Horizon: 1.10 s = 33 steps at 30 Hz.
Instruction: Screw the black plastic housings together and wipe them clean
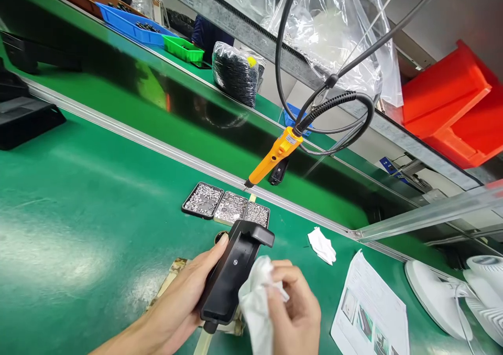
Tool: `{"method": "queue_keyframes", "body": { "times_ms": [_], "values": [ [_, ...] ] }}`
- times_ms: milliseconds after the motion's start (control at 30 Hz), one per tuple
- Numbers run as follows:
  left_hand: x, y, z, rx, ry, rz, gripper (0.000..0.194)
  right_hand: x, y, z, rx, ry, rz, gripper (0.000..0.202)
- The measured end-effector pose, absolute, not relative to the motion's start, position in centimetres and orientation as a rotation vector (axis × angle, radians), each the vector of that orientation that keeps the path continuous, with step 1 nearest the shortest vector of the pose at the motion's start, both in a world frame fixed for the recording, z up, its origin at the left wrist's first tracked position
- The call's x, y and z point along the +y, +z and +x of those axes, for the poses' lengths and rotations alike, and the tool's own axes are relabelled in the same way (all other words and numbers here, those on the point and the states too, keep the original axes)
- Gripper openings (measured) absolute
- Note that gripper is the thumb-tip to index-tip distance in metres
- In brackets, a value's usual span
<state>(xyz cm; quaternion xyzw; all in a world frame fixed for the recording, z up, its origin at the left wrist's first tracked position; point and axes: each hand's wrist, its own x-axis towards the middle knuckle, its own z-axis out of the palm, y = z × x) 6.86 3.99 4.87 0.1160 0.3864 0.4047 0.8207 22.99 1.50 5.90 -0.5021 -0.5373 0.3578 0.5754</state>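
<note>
My left hand [188,287] is wrapped round a long black plastic housing [230,276], tilted with its hooked end pointing up and away. One screw shows in its recessed face, and a pale strip hangs from its lower end. To the right, my right hand [294,302] pinches a crumpled white cloth [255,297], held beside the housing's right edge. Just beyond the housing lie small trays of metal parts [231,208]. A yellow electric screwdriver [275,156] hangs above them on a coiled black cable.
Another white cloth [322,246] and a printed sheet [371,308] lie right on the green table, near a white fan [438,297]. A black object [27,119] stands left. Blue [133,23], green [183,48] and red bins [451,103] sit beyond the partition.
</note>
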Motion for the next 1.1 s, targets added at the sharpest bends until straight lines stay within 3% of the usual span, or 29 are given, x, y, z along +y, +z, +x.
{"method": "queue_keyframes", "body": {
  "times_ms": [33,133,233,367,767,867,1000,1100],
  "values": [
    [3.9,4.7,6.9,0.822,0.884,0.232,0.042,1.4,5.9,22.4,-1.451,0.551,-1.167,0.008],
    [3.8,4.6,6.9,0.812,0.93,0.217,0.038,0.9,5.4,20.9,-1.864,-0.137,-1.058,0.024],
    [4.1,4.8,7.0,0.789,0.898,0.223,0.045,0.6,4.9,19.9,-1.961,-0.399,-1.117,0.028],
    [4.2,5.1,7.1,0.865,0.909,0.253,0.049,0.6,4.3,19.4,-1.916,-0.419,-1.261,0.037],
    [3.8,5.2,7.2,0.837,0.914,0.313,0.048,0.5,3.8,19.5,-1.895,-0.493,-1.154,0.041],
    [3.8,5.0,7.2,0.818,0.863,0.347,0.06,0.5,3.7,19.5,-1.867,-0.51,-1.095,0.039],
    [3.6,4.9,7.2,0.82,0.938,0.355,0.048,0.8,3.8,19.5,-1.846,-0.424,-1.182,0.035],
    [3.6,4.9,7.1,0.823,0.904,0.374,0.052,0.8,4.2,19.1,-1.865,-0.465,-1.069,0.027]
  ]
}}
